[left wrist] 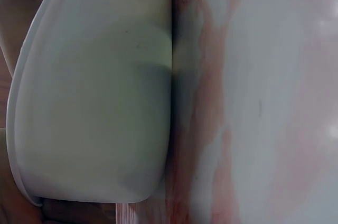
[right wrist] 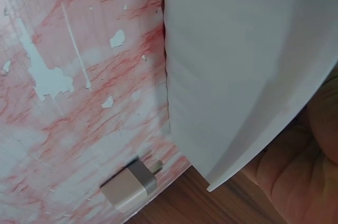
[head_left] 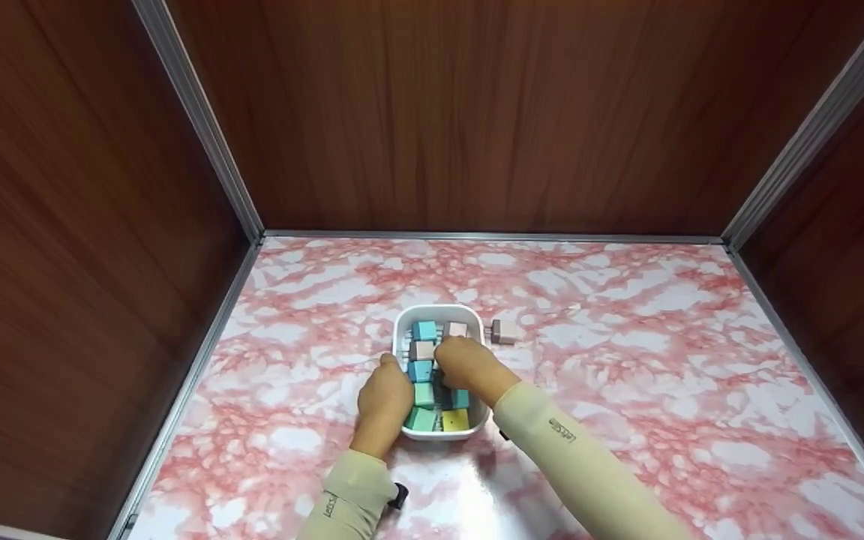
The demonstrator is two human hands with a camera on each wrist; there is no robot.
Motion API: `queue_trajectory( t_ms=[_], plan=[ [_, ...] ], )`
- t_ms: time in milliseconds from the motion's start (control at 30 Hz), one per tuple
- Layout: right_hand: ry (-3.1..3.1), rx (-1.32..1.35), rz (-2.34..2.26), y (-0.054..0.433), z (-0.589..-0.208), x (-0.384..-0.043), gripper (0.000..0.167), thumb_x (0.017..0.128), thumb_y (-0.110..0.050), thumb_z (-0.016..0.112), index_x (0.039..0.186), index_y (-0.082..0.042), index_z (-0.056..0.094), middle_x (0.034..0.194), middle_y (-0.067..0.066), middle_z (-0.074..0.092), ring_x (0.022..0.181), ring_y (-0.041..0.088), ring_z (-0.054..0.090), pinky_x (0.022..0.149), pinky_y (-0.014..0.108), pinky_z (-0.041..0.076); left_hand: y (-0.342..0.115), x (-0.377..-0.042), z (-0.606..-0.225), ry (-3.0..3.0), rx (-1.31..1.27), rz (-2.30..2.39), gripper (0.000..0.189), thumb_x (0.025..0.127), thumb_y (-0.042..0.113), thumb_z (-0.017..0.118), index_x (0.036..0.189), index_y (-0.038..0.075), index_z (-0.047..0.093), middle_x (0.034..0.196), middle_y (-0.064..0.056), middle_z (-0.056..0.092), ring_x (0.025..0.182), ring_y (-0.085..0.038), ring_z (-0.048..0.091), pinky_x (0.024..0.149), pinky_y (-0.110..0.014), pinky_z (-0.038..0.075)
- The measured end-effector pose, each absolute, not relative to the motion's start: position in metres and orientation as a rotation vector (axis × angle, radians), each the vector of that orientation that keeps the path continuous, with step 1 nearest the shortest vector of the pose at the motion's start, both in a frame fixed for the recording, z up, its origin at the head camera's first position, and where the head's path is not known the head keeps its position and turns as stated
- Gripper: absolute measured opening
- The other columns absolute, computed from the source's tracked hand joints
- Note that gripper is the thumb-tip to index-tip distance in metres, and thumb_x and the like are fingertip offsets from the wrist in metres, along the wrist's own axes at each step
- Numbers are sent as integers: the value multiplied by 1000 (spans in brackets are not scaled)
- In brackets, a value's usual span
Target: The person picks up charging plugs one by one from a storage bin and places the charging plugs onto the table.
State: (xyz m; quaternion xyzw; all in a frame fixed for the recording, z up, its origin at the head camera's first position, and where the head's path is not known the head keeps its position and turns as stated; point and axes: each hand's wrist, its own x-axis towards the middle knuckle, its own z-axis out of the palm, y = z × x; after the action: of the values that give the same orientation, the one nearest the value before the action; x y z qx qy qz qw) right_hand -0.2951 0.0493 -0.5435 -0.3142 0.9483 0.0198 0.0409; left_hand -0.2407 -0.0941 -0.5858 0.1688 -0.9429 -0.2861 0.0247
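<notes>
A white plastic tub (head_left: 439,309) stands on the table with several coloured plug-in chargers lying in it in two columns. At its left side, my left hand (head_left: 385,397) grips the rim. My right hand (head_left: 469,367) reaches in over the right rim, its fingers bent down among the chargers. Those fingertips are hidden, so I cannot tell whether they pinch a charger. Just beyond them lies a pink charger (head_left: 456,330); closer to me are a teal one (head_left: 460,399) and a yellow one (head_left: 455,420). The left column includes a blue charger (head_left: 424,331) and a green one (head_left: 421,420).
Outside the tub, a pink-and-grey charger (head_left: 505,332) lies on the table close to the right rim. Red-and-white marbled covering (head_left: 627,375) spreads over the table. Brown wood-grain panels (head_left: 477,112) with metal edging enclose the back and both sides.
</notes>
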Motion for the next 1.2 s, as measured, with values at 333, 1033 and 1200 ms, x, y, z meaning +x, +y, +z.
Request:
queue_trajectory(
  t_ms=[333,1033,1200],
  plan=[
    [2816,-925,98,46,-542,-300,13,80,-13,83,85,-7,73,88,10,71,76,25,62,80,45,56,-95,-240,-587,-2894,486,-889,27,101,14,47,121,-1,57,97,-19,74,84,-37,72,72,-55,54],
    [2913,-1069,105,58,-547,-299,35,66,-23,88,90,-5,70,94,12,65,83,30,63,78,45,56,-94,-241,-587,-2901,503,-876,26,100,14,47,120,1,57,96,-18,74,84,-36,72,72,-54,54],
    [2911,-1110,107,59,-545,-300,39,65,-22,87,96,-5,71,97,12,67,85,29,63,82,44,56,-94,-242,-588,-2919,521,-868,28,101,15,47,123,0,56,99,-18,74,85,-35,72,73,-54,54]
  ],
)
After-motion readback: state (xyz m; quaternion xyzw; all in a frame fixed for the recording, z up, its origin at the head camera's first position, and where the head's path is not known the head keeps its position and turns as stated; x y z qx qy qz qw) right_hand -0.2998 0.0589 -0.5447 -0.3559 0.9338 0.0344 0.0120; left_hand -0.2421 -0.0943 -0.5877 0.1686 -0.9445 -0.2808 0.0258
